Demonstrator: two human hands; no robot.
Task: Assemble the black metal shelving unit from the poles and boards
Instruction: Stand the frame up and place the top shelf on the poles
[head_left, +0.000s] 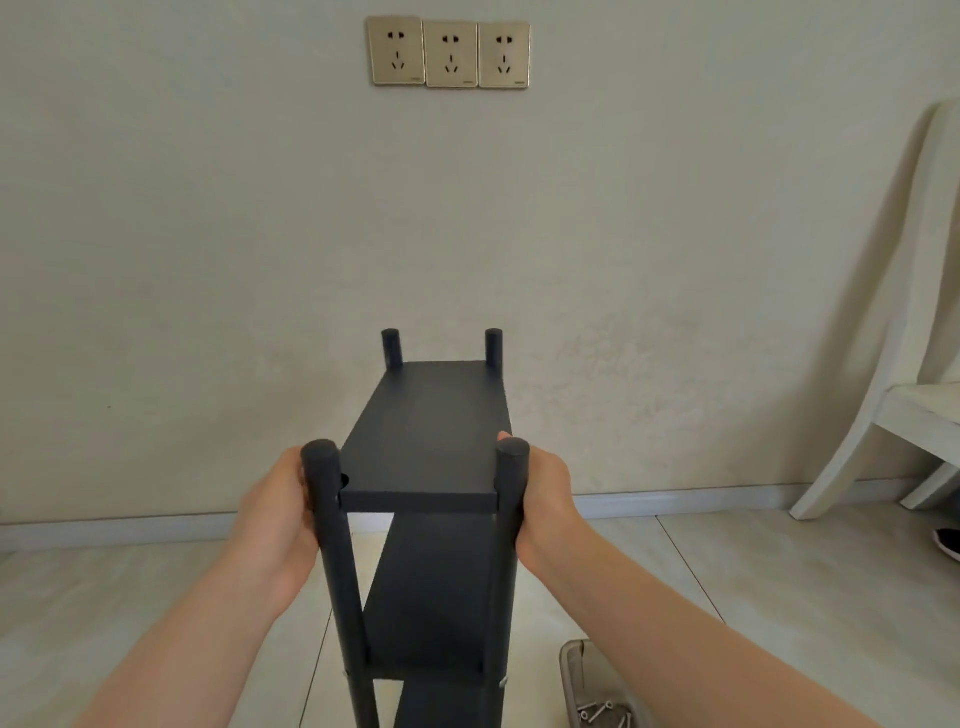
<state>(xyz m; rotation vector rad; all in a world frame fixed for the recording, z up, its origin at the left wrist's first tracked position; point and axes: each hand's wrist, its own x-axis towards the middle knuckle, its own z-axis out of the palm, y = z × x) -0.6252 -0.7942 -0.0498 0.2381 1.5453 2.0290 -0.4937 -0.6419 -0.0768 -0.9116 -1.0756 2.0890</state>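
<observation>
A pale plaster wall (208, 260) fills the background, with three gold sockets (451, 53) set in a row near its top and a grey baseboard (675, 501) along its foot, where it meets a floor (753, 561) of light tiles. The black shelving unit (421, 502) stands upright on the floor at the centre, its short end facing the viewer. Its top board (431, 431) lies level between four poles whose capped ends rise above it: the near left pole (332, 545), the near right pole (511, 467), the far left pole (391, 349) and the far right pole (493, 347). A lower board (431, 597) sits beneath the top one, between the same poles. The left hand (280, 509) grips the near left pole from the outside, just under its cap, with the thumb against the pole; its fingers are hidden behind the pole. The right hand (545, 493) grips the near right pole at the same height, and one fingertip shows curled round the pole above the board's corner. A white chair (909, 364) stands by the wall at right, with a dark shoe (948, 543) at the picture's edge below it. A clear plastic tray (576, 670) lies on the floor just beside the unit's right side and holds a few screws (597, 709).
</observation>
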